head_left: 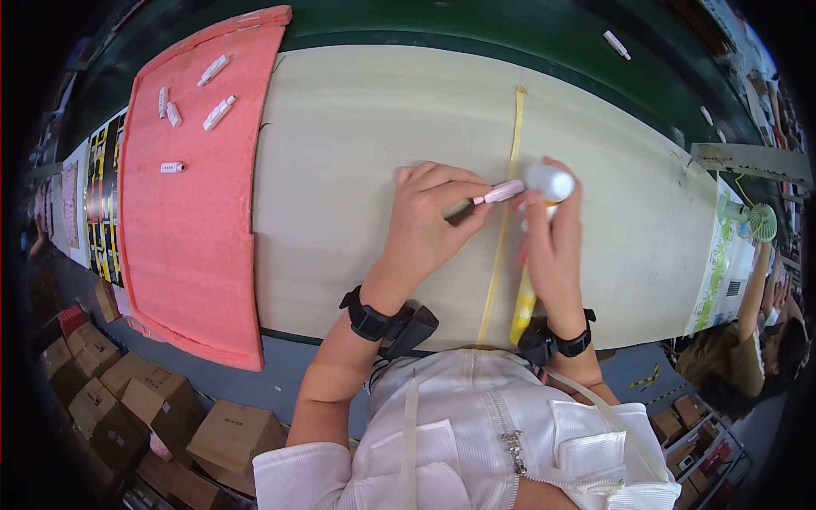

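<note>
Over the middle of the grey table mat, my left hand is closed, its fingertips pinching a small pale pink stick-shaped device. My right hand is wrapped around a white round-ended object, blurred by motion, whose kind I cannot make out. The far end of the pink device lies close to this white object; whether they touch is unclear. Below the right hand, a yellow tube-like thing runs toward my body. Whether it joins the white object is hidden by the hand.
To the left lies a pink foam pad bearing several similar small devices. A yellow tape line crosses the mat. On the green surface beyond rests another device. Cardboard boxes stand lower left; a co-worker is at the right.
</note>
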Demonstrator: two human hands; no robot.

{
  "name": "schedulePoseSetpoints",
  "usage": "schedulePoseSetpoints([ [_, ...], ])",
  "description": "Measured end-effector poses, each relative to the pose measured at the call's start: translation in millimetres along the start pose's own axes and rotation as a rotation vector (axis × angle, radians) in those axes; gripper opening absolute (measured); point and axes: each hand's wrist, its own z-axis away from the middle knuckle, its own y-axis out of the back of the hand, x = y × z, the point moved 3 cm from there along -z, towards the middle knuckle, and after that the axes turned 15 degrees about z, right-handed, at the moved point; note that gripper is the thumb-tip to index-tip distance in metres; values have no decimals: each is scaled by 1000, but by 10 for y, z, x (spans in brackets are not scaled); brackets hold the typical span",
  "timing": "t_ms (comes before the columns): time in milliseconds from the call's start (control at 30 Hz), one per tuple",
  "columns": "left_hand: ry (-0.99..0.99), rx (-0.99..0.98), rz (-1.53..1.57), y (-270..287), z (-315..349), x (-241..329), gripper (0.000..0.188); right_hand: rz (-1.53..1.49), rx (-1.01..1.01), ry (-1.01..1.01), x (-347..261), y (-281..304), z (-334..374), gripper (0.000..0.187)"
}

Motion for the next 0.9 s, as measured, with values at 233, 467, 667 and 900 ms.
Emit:
schedulePoseSetpoints([
  [233,493,41,1019,-120,61,106,14,-398,64,-50,-64,106,31,55],
  [467,387,53,873,-149,67,116,18,-313,129,25,-24,81,44,58],
  [667,485,21,890,-173,60,104,18,-290,142,40,58,72,18,59],
  [900,497,-27,783,-134,73,80,20,-309,79,31,38,51,34,58],
])
